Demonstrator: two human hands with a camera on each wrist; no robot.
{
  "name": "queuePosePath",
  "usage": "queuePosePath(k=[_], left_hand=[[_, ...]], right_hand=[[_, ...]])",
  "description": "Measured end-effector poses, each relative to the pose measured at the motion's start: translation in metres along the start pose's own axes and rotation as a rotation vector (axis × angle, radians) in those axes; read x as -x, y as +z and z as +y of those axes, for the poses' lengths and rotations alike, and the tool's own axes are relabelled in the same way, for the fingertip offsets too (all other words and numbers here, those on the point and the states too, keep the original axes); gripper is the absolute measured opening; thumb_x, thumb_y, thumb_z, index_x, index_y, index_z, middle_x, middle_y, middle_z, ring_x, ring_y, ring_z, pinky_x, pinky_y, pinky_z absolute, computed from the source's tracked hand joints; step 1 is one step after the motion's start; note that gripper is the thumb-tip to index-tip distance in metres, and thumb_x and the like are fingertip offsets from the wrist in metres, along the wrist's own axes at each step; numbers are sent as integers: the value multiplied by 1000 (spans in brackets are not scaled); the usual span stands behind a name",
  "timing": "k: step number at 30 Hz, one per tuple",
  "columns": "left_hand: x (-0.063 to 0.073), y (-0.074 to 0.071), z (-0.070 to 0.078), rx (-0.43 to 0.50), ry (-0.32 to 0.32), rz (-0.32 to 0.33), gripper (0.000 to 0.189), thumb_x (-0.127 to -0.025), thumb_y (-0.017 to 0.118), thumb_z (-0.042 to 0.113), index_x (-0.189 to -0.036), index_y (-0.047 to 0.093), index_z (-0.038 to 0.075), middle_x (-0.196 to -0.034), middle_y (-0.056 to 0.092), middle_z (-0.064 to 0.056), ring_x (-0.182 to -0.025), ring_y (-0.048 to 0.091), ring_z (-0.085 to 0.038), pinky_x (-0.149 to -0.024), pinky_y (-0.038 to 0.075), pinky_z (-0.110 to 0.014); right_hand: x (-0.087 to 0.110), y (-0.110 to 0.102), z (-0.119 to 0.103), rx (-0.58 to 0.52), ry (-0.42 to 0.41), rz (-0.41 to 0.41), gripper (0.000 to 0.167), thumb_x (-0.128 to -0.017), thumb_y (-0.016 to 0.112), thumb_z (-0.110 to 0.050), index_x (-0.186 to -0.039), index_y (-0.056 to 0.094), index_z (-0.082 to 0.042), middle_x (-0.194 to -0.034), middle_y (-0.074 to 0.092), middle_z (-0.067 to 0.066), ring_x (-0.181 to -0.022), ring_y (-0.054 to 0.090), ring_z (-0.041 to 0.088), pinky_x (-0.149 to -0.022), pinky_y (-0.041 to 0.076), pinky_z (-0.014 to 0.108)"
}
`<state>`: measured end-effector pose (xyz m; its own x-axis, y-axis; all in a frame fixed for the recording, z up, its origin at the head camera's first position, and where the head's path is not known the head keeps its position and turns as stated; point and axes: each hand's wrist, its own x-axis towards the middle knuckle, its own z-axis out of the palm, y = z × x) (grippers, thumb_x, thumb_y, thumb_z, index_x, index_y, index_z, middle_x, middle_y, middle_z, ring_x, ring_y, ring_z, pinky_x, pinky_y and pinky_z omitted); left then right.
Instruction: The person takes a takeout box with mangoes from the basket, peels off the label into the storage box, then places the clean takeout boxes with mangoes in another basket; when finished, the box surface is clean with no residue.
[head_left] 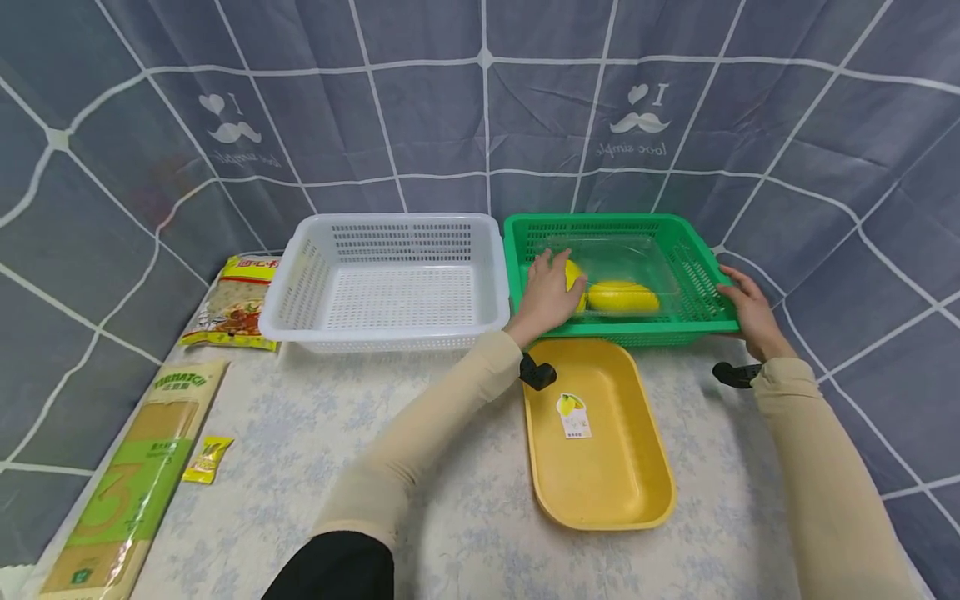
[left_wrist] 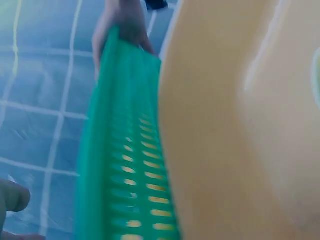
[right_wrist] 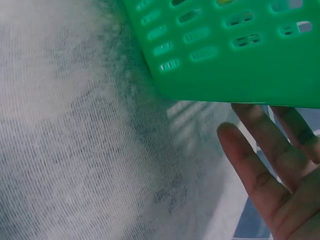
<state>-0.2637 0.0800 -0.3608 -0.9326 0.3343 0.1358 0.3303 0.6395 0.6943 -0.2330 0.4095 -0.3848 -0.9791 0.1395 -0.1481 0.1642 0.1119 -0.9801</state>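
A clear plastic box [head_left: 637,250] lies inside the green basket [head_left: 517,237], with yellow fruit-like things [head_left: 622,297] showing through it. My left hand [head_left: 551,292] rests over the box's left end, fingers spread and thumb beside one yellow piece. In the left wrist view only part of that hand's fingertips [left_wrist: 15,196] shows at the lower left. At the basket's right end, my right hand [head_left: 752,312] grips the rim. The right wrist view shows its fingers [right_wrist: 255,172] reaching behind the basket's edge.
A yellow tray [head_left: 607,492] with a lemon sticker lies in front of the green basket. Left of the basket stands a white basket [head_left: 397,343]. Farther left are a food bag [head_left: 236,304], a spaghetti packet [head_left: 135,479] and a small yellow sachet [head_left: 208,460]. Grey checked cloth [head_left: 427,125] hangs behind.
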Motion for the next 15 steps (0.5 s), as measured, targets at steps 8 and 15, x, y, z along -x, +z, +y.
queuePosePath(k=[8, 15], left_hand=[[52, -35, -14, 10, 240, 100, 34, -100, 48, 30, -124, 62, 12, -124, 55, -5, -117, 45, -20, -95, 38, -31], [100, -53, -51, 33, 344, 155, 23, -97, 55, 24, -111, 68, 12, -96, 61, 3, -90, 54, -16, -77, 44, -26]], right_hand=[[-30, -13, 22, 487, -129, 198, 54, -95, 46, -52, -145, 39, -34, -112, 56, 12, -70, 55, 6, -50, 48, 36], [-20, -12, 15, 856, -279, 372, 52, -96, 44, -45, -135, 56, -13, -121, 54, 27, -89, 50, 40, -57, 37, 51]])
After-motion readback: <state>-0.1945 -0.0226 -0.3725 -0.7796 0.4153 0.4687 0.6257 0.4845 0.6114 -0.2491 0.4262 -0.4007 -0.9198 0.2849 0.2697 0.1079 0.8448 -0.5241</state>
